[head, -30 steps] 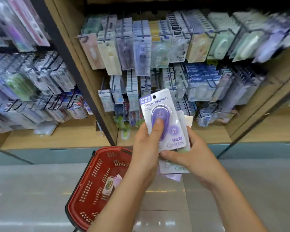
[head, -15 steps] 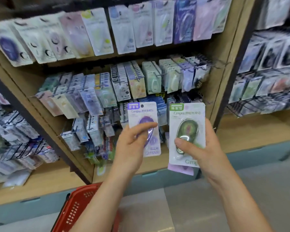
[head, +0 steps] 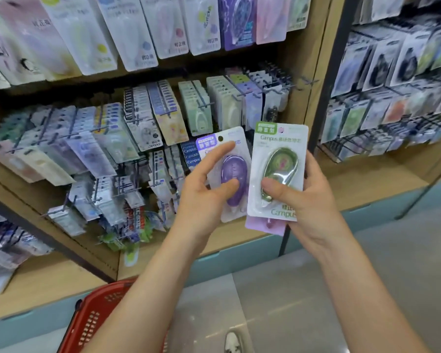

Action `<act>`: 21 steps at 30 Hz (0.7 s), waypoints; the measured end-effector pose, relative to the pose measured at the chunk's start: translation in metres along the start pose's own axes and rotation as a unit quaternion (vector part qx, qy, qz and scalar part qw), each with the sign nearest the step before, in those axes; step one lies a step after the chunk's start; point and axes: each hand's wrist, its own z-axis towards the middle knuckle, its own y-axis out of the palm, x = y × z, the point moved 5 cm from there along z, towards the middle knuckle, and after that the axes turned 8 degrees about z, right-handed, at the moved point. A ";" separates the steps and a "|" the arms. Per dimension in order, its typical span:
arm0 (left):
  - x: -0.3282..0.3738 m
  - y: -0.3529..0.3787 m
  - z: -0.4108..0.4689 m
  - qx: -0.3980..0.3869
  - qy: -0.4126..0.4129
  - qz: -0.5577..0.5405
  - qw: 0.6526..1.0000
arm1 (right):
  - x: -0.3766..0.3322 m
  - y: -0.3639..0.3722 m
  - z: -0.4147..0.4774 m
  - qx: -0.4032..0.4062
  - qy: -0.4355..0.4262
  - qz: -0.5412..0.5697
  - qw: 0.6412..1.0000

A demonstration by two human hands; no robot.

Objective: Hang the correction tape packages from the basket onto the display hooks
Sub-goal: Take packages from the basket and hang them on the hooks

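My left hand [head: 204,197] holds a purple correction tape package [head: 236,182], thumb on its blister and index finger across its top. My right hand [head: 303,197] grips a green correction tape package [head: 278,159] with a pink package [head: 262,226] stacked behind it. Both are held upright side by side in front of the wooden display. Hooks [head: 204,104] on the middle row carry rows of similar packages. The red basket [head: 97,319] sits on the floor at the lower left, partly hidden by my left forearm.
Larger packages [head: 127,34] hang on the upper row. A black upright post [head: 329,72] divides this bay from a second rack [head: 397,98] of packages on the right. A wooden shelf ledge [head: 367,182] and teal base run below. A shoe tip [head: 232,342] shows on the grey floor.
My hands split the stack apart, the left taking the purple package and the right keeping the green one. Both rose nearer the middle hooks, and the view tilted up away from the basket.
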 end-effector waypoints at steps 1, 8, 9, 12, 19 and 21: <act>-0.003 0.005 0.006 -0.006 -0.004 0.001 1.000 | 0.002 -0.004 0.004 0.009 0.012 -0.001 1.000; -0.006 0.027 0.074 -0.048 -0.016 0.024 0.998 | 0.000 -0.020 0.056 0.009 0.045 -0.012 0.999; -0.006 0.029 0.085 -0.056 -0.015 0.023 0.998 | -0.003 -0.019 0.066 0.003 0.045 -0.017 0.999; -0.003 0.031 0.115 -0.078 0.003 0.034 0.996 | -0.016 -0.014 0.094 -0.003 0.031 -0.041 0.999; 0.044 0.025 0.186 -0.075 0.104 0.030 0.991 | -0.065 0.006 0.147 0.011 -0.099 -0.154 0.983; 0.069 0.022 0.208 -0.042 0.135 0.032 0.989 | -0.086 0.012 0.157 -0.001 -0.124 -0.181 0.976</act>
